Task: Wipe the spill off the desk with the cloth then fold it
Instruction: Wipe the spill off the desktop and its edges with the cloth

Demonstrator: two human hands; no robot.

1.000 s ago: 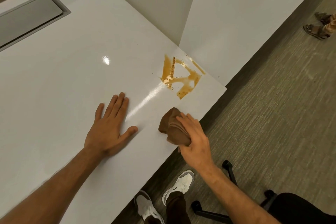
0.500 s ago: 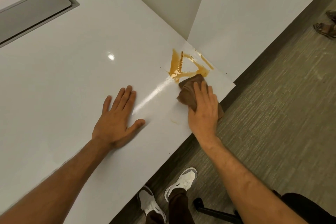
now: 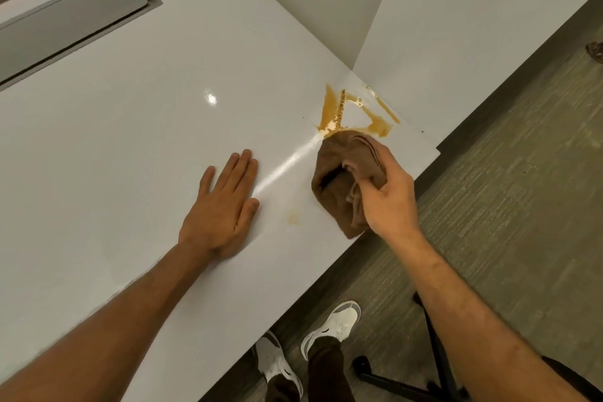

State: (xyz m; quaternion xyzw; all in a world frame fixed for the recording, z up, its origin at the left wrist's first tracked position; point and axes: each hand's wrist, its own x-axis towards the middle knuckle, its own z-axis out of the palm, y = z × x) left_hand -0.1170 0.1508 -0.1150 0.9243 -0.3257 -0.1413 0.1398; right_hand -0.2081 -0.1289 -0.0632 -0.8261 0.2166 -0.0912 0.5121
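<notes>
- Head view: the left hand (image 3: 225, 206) lies palm-down on the white desk (image 3: 137, 153). Its four fingers (image 3: 241, 170) are straight and held close together, and the thumb is angled out toward the cloth. It holds nothing.
- The right hand (image 3: 388, 202) grips the brown cloth (image 3: 339, 173). Its fingers curl into the bunched fabric from above and the thumb closes on the near side, so the fingertips are buried in the folds and cannot be seen singly.
- The cloth hangs crumpled from the curled fingers. Its far edge touches the near margin of the spill, and its lower end reaches the desk edge just below the right hand. How firmly the cloth bears on the desk cannot be told.
- The spill (image 3: 352, 111) is an amber, roughly triangular streak of liquid with pale flecks. It lies just beyond the right fingers, near the desk corner.
- A faint tan smear (image 3: 295, 217) marks the desk between the left thumb and the cloth, apart from both.
- A grey recessed panel (image 3: 75, 19) sits in the desk well beyond the left fingers.
- A white divider (image 3: 326, 0) stands beyond the spill.
- Below the desk edge are two white shoes (image 3: 332, 326), a black chair base (image 3: 434, 365) and grey carpet (image 3: 505, 206).
</notes>
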